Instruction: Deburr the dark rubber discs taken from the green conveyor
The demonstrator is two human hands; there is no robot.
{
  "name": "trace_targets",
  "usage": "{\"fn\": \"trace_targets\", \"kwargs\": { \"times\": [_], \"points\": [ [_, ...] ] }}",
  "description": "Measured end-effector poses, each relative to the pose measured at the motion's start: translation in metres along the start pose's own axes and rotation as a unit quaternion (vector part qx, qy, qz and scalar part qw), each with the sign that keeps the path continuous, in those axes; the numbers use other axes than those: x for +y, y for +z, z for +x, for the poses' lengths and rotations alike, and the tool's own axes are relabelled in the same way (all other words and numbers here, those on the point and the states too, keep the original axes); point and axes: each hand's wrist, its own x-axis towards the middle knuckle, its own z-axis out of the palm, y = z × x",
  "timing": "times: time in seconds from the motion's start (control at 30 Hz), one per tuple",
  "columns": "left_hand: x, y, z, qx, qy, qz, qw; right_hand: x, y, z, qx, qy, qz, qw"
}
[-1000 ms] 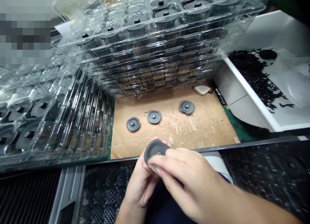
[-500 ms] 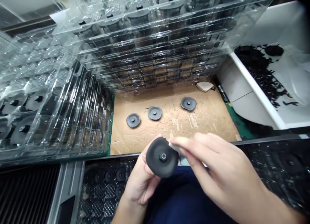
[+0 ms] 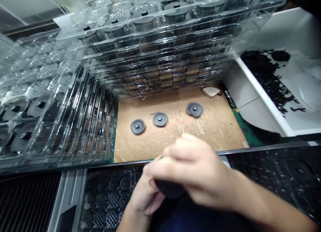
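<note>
My left hand is closed around a black rounded plastic disc, held low in front of my dark blue clothing. My right hand lies across the top of the disc, its fingers curled and smeared by motion. It covers most of the disc, including the centre. Whatever is between the right fingers is hidden. On the cardboard sheet beyond my hands lie three similar discs with small centre stubs: a left disc, a middle disc and a right disc.
Stacked clear plastic trays with black discs stand behind the cardboard, and another tray stack is on the left. A white bin with black bits stands right. A pale wedge-shaped pad and a black pen lie nearby.
My right hand has moved left and across the disc, covering the face that was visible before. The small whitish piece in its fingertips is now out of sight. The left hand keeps hold.
</note>
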Motion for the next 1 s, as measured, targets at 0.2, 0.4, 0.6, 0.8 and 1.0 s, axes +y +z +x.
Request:
{"fn": "trace_targets", "kwargs": {
  "times": [0.2,0.4,0.6,0.8,1.0],
  "points": [
    [0.007,-0.008,-0.002,-0.062,-0.031,-0.083,0.994,0.059,0.019,-0.035,0.060,0.228,-0.061,0.970],
    [0.005,-0.017,-0.002,-0.051,-0.009,-0.085,0.995,0.072,0.060,-0.076,0.037,0.251,-0.049,0.966],
    [0.004,-0.007,-0.001,-0.004,0.045,-0.061,0.997,0.010,0.015,-0.030,0.144,0.223,-0.029,0.964],
    [-0.002,-0.004,0.001,0.073,0.096,-0.051,0.991,-0.011,0.017,-0.025,0.077,0.072,0.028,0.994],
    [-0.001,-0.002,0.005,0.054,0.105,-0.052,0.992,0.004,0.000,-0.039,0.157,0.204,-0.060,0.965]
  ]
}}
